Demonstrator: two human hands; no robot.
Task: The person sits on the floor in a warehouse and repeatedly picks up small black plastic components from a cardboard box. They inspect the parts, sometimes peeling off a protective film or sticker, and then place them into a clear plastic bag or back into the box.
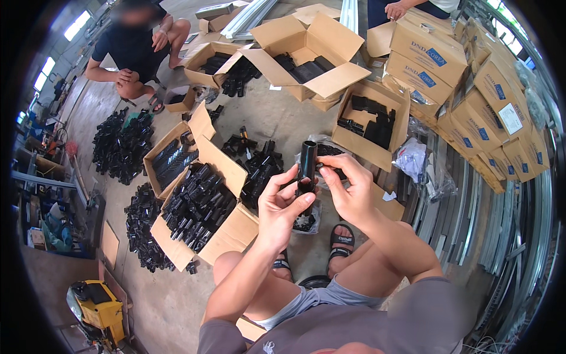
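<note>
My left hand (279, 203) is closed round a black tubular part (308, 158), which stands upright in front of me with its open end up. The thumb and fingers grip its lower portion. My right hand (348, 184) meets the tube's right side, thumb and forefinger pinched on a small dark piece (319, 166) too small to name. Below my hands, a clear plastic bag (311, 219) with small black pieces lies on the floor, partly hidden. Left of my hands is a heap of similar black parts (259, 171), and beyond it an open carton (227, 235) piled with more.
Open cartons (321, 50) with black parts stand ahead. Loose black heaps (122, 141) lie at left, near a crouching person (132, 53). Stacked closed boxes (427, 56) and long metal profiles (471, 224) line the right. A yellow machine (100, 312) sits at lower left.
</note>
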